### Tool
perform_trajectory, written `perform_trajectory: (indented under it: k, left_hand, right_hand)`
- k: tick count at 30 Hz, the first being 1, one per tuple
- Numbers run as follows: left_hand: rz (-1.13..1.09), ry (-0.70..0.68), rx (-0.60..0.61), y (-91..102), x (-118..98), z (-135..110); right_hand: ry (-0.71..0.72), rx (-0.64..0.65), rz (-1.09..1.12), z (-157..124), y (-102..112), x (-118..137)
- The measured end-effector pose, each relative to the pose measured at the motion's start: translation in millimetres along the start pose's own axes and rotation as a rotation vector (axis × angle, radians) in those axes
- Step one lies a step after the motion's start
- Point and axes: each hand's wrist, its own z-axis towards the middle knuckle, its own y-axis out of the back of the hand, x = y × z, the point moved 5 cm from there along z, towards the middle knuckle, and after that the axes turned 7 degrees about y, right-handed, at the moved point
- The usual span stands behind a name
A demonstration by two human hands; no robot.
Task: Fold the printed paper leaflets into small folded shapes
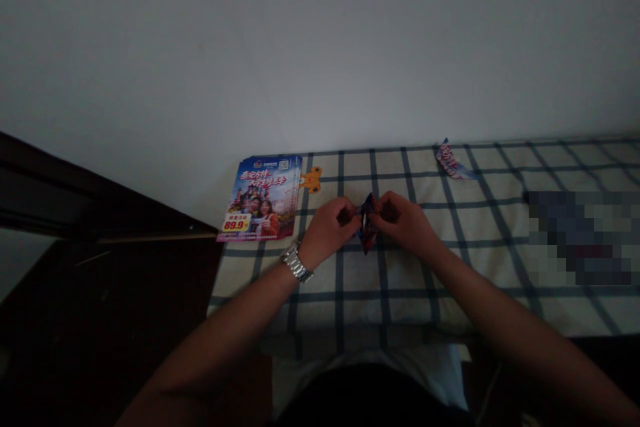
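Between my two hands is a small piece of folded printed paper (369,235), dark blue and red, pointed at its top and bottom, with a gap down its middle. My left hand (331,227), with a metal watch (297,262) on its wrist, pinches the paper's left side. On the opposite side, the fingers of my right hand (404,221) are closed on it too. Both hands are just above the checked cloth. To their left lies a stack of printed flyers (260,203) showing people, flowers and the figure 89.9.
A checked tablecloth (320,307) covers the surface up to the pale wall (320,47). An orange cartoon shape (311,180) shows beside the flyers. A folded or torn paper strip (453,163) lies at the back right. A blurred dark object (580,237) is at the right.
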Motion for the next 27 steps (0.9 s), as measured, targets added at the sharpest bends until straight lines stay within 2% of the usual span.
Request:
perform_trajectory:
  k: [7,27]
  left_hand:
    - [0.099,0.005,-0.014,0.4,-2.0,0.1]
    - [0.101,0.003,-0.018,1.4,0.3,1.2]
  right_hand:
    - [-0.002,0.030,-0.030,-0.3,-2.1,-1.5]
    - [-0.003,0.038,-0.070,0.9,0.8,-1.5]
